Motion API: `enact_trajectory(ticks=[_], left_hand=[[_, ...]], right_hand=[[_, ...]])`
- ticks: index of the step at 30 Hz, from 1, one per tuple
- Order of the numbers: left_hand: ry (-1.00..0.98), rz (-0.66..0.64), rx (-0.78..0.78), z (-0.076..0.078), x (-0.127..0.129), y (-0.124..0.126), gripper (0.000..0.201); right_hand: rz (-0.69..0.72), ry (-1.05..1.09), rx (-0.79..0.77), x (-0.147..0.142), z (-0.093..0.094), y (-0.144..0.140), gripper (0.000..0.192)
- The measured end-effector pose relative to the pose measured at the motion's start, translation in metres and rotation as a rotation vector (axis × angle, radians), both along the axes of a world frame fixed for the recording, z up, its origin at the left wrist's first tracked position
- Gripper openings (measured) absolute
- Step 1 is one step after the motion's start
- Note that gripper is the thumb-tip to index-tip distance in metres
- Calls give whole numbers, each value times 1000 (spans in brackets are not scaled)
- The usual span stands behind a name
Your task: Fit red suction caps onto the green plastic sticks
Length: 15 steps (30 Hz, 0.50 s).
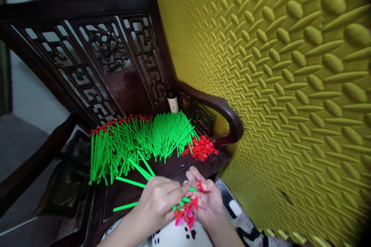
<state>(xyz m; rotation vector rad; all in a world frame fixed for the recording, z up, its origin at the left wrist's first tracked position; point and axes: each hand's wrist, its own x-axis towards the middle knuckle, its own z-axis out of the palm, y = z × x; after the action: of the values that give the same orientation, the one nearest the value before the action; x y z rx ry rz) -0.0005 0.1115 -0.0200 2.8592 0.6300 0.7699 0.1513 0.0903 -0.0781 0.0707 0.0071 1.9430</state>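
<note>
Pinching a green stick (193, 189), the left hand (159, 200) feeds the right hand (208, 204), clamped on several finished flowers (185, 216); many sticks (136, 142) and red caps (201, 148) seemingly remain.

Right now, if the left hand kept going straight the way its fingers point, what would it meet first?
The left hand points right, so it would most likely meet the right hand and the red caps it holds. Depth is unclear.

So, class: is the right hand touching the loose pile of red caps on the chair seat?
Apart. The head view shows dark bare seat between the right hand and the red caps; that hand holds assembled stems instead.
</note>
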Motion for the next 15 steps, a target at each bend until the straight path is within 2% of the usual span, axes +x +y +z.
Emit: enact_trajectory(ticks=[9,15], left_hand=[[14,8,2,-2,-1,0,28],[-19,23,-5,0,1,2,26]], right_hand=[[-96,-103,-59,-7,5,-3,24],[-62,-133,-105,-6,2,1,25]])
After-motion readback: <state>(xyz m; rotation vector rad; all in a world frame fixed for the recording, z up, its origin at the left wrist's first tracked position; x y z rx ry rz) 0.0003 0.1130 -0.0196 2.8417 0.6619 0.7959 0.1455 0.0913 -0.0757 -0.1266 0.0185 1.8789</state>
